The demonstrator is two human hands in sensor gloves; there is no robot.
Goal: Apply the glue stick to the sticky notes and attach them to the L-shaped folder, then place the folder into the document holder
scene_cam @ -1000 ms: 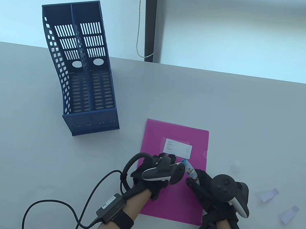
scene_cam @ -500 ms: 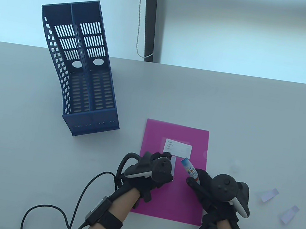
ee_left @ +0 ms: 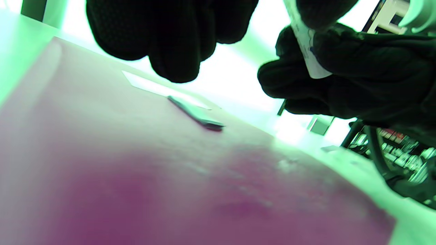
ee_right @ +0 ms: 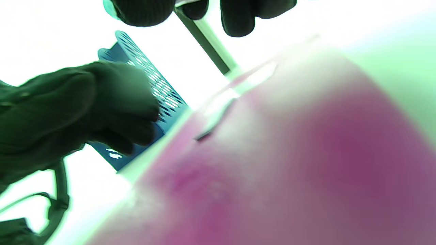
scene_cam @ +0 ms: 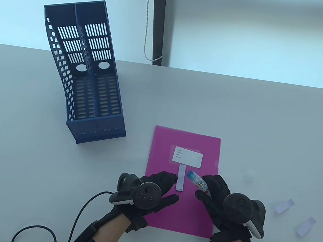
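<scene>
1. At the far left of the table (scene_cam: 22, 141) stands the blue document holder (scene_cam: 87, 84), upright, its two compartments open toward us and well apart from everything else. We judge it belongs only to the last step.
2. Our left hand (scene_cam: 153, 187) rests at the lower left edge of the pink L-shaped folder (scene_cam: 186, 211), its grip released: fingers relaxed, holding nothing, fingertips (scene_cam: 173, 177) just beside the sticky note.
3. The sticky note (scene_cam: 181, 178) lies flat on the folder, below the white label (scene_cam: 187, 157), between our two hands. Its long axis runs away from us, toward the label.
4. Our right hand (scene_cam: 217, 195) grasps the glue stick (scene_cam: 197, 181), fingers curled round its barrel. The stick's free end points left and slightly away, just to the right of the note's upper half.
5. So the note lies left of the glue stick, close by, the barrel roughly crosswise to the strip. The left hand is nearer the note's lower end, and we judge it better placed to press or steady it.
6. Further right, two more pale notes (scene_cam: 283, 206) lie on the table.
</scene>
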